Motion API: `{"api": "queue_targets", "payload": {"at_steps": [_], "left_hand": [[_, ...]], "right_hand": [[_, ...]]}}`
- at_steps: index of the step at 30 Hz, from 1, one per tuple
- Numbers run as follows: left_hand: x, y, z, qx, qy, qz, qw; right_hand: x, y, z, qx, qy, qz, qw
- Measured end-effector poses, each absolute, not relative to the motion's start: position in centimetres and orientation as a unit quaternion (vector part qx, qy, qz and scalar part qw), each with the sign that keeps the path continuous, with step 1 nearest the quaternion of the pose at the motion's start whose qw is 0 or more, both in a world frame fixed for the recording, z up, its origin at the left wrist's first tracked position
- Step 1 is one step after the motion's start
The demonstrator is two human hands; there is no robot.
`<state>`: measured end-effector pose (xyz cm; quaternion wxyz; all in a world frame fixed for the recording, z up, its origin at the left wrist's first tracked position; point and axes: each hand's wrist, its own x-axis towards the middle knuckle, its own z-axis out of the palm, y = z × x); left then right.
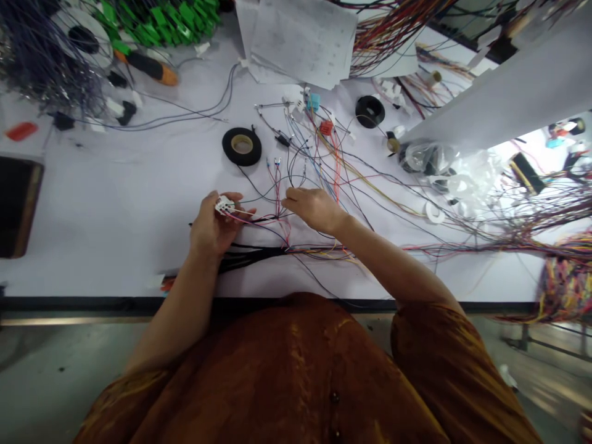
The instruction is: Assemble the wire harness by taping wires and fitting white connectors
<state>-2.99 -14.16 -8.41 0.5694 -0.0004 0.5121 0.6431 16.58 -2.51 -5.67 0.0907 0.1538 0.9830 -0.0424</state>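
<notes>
My left hand (210, 225) is closed around a white connector housing (225, 206), with several thin wires running out of it to the right. To the right, my right hand (314, 208) is closed in a pinch over the loose wires; what lies between its fingertips is too small to make out, perhaps hidden by them. Beneath both hands a dark wire bundle (254, 256) runs along the table. Short red wires with crimped terminals (277, 163) point away from me just left of my right fingertips. A roll of black tape (242, 146) lies beyond my left hand.
Beyond the hands lie a blue connector (313, 102), a red connector (326, 127) and a second black tape roll (370, 111). An orange-handled screwdriver (152, 68), green connectors (161, 21) and papers (300, 43) are at the back. A white post (499, 80) rises at right.
</notes>
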Motion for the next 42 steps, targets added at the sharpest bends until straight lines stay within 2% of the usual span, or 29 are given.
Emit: {"api": "queue_targets", "payload": {"at_steps": [4, 8, 11, 14, 16, 18, 20, 27, 33, 42], "left_hand": [[-3.0, -14.3, -8.4, -0.003, 0.509, 0.644, 0.571], [-2.9, -14.3, -8.3, -0.001, 0.509, 0.644, 0.571], [-2.9, -14.2, -8.3, -0.001, 0.496, 0.646, 0.580], [-2.9, -14.1, -8.3, -0.007, 0.493, 0.653, 0.575], [-2.9, -14.1, -8.4, -0.008, 0.495, 0.654, 0.572], [-2.9, -14.1, -8.5, -0.005, 0.493, 0.655, 0.573], [-2.9, -14.1, -8.7, -0.004, 0.489, 0.656, 0.575], [-2.9, -14.0, -8.7, -0.007, 0.481, 0.660, 0.577], [-2.9, -14.0, -8.8, 0.005, 0.474, 0.667, 0.574], [-2.9, -14.2, -8.7, 0.035, 0.430, 0.689, 0.582]], "right_hand": [[16.3, -4.2, -6.7, 0.230, 0.970, -0.076, 0.023], [15.8, -6.8, -7.8, 0.311, 0.930, -0.190, -0.044], [15.7, -8.3, -8.5, 0.326, 0.867, -0.329, -0.182], [15.7, -8.4, -9.0, 0.368, 0.717, -0.482, -0.344], [15.7, -7.8, -8.9, 0.410, 0.603, -0.565, -0.385], [15.9, -7.1, -8.6, 0.430, 0.554, -0.613, -0.365], [15.9, -6.7, -7.9, 0.431, 0.581, -0.615, -0.315], [13.9, -6.6, -5.4, 0.354, 0.754, -0.514, -0.208], [10.9, -6.4, -5.0, 0.298, 0.779, -0.515, -0.198], [10.9, -7.3, -5.7, 0.367, 0.714, -0.549, -0.233]]}}
